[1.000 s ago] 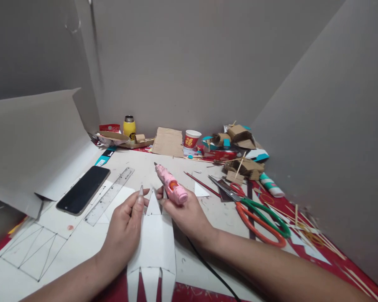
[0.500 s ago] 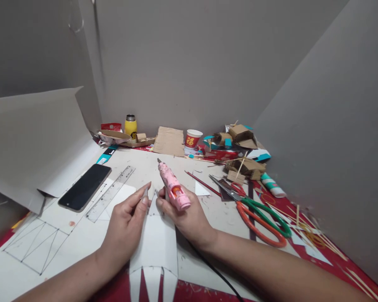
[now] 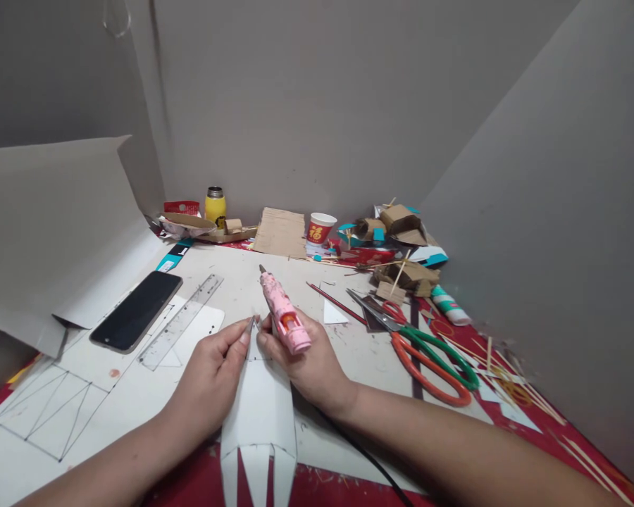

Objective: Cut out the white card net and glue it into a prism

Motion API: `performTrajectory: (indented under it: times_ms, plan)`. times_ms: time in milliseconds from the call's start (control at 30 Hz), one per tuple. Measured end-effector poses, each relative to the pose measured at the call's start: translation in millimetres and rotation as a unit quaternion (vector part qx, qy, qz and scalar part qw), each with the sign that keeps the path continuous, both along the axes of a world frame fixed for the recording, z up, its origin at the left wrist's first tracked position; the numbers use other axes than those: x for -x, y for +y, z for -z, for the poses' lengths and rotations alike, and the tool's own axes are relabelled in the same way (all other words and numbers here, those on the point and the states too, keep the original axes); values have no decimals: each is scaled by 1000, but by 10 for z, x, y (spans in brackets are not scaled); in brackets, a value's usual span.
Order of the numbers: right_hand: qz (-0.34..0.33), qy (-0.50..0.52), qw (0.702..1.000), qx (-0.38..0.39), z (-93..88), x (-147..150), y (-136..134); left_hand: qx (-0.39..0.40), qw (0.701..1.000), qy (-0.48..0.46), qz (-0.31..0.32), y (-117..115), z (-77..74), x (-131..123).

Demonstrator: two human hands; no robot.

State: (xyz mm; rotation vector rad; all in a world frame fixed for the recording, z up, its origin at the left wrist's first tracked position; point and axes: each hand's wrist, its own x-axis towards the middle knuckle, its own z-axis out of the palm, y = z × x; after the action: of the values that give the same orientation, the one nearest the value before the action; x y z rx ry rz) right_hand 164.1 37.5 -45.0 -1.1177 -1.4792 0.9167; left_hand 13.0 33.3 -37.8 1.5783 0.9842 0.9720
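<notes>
A folded white paper piece (image 3: 258, 408) with pointed flaps at both ends lies in front of me, its near flaps over the red cloth. My left hand (image 3: 219, 362) pinches a flap at its far end between thumb and fingertips. My right hand (image 3: 311, 359) holds a pink glue gun (image 3: 284, 313), nozzle pointing away and up, while its thumb and finger press the flap on the other side. Between my fingertips the flap points meet or nearly meet. From under my right hand a black cord (image 3: 364, 454) runs toward the near edge.
Left of my hands lie a clear ruler (image 3: 182, 320) and a phone (image 3: 137, 310). Scissors (image 3: 417, 345), a red pencil (image 3: 335, 303) and a glue bottle (image 3: 451, 306) are on the right. Behind stand a paper cup (image 3: 320, 229), a yellow bottle (image 3: 215, 208) and cardboard pieces (image 3: 401, 224).
My two hands have come closer together, drawing the far flap points inward. The whole view has shifted slightly. The glue gun stays in my right hand.
</notes>
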Motion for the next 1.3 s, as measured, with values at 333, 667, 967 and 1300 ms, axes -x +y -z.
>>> performTrajectory:
  times_ms: [333,667,967,1300]
  plan:
    - [7,-1,1000,11,-6,-8,19,-5,1000,20,-11,21,32,4]
    - [2,1,1000,24,10,-12,36,18,999,30,-12,37,96,-1]
    - [22,-5,999,32,18,-21,66,46,999,8,-7,42,128,-11]
    - [25,-5,999,42,32,-31,78,84,996,-19,-36,16,157,-59]
